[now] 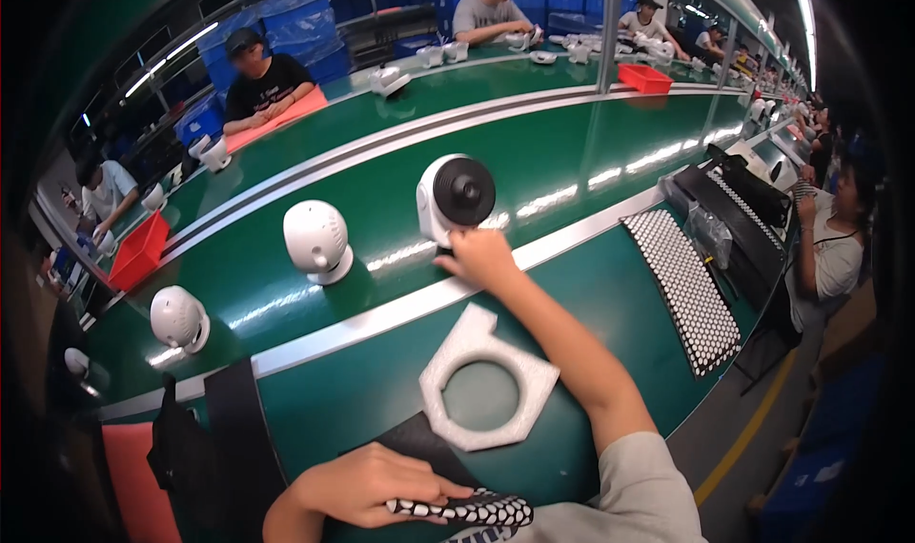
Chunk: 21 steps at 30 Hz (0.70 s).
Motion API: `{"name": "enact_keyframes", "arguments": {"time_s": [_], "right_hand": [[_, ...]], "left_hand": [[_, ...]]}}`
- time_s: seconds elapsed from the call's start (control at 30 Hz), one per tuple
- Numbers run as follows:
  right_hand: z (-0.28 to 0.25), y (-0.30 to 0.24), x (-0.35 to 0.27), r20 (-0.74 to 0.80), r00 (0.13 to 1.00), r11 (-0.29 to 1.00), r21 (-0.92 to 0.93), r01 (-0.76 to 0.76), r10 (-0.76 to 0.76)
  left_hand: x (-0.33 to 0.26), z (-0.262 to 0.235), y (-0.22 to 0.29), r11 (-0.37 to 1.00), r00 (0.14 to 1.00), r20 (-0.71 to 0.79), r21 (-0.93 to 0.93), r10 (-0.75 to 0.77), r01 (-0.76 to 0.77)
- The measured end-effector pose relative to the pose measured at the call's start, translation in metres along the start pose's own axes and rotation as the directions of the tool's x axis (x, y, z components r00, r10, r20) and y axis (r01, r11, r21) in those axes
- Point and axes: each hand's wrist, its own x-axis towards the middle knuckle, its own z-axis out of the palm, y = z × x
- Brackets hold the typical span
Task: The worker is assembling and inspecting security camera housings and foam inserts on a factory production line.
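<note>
My right hand reaches out to a white device with a round black ringed front, its fingers closed round the device's lower end at the near edge of the green conveyor belt. Close to my body, my left hand grips a black sheet covered in white dots, bent and seen nearly edge-on. Between my hands, a white foam piece with a large round hole lies on the green worktable. A dark flat piece lies partly under the foam.
More white devices stand leftward on the belt, the nearest a rounded one. A larger dotted sheet lies at right beside a black tray. Black cloth hangs at left. Co-workers sit across the belt; another person is at right.
</note>
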Motion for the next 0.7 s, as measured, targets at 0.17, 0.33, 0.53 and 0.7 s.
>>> {"name": "enact_keyframes", "arguments": {"time_s": [0.17,0.33,0.53,0.7], "right_hand": [[0.045,-0.007,-0.013,0.085,0.994,0.997,-0.025,-0.072,0.074],[0.047,0.012,0.000,0.052,0.976,0.963,0.160,-0.217,0.211],[0.064,0.041,0.017,-0.079,0.958,0.959,0.098,-0.266,0.274],[0.063,0.042,0.024,-0.067,0.941,0.942,0.082,-0.325,0.330]], "left_hand": [[0.005,-0.004,0.012,0.999,0.998,-0.069,-0.042,-0.005,0.002],[0.004,-0.002,-0.005,0.983,0.991,-0.073,-0.154,-0.111,0.099],[0.005,0.002,-0.073,0.844,0.870,-0.128,-0.343,-0.476,0.411],[-0.023,0.011,-0.142,0.538,0.725,-0.180,-0.789,-0.665,0.298]]}}
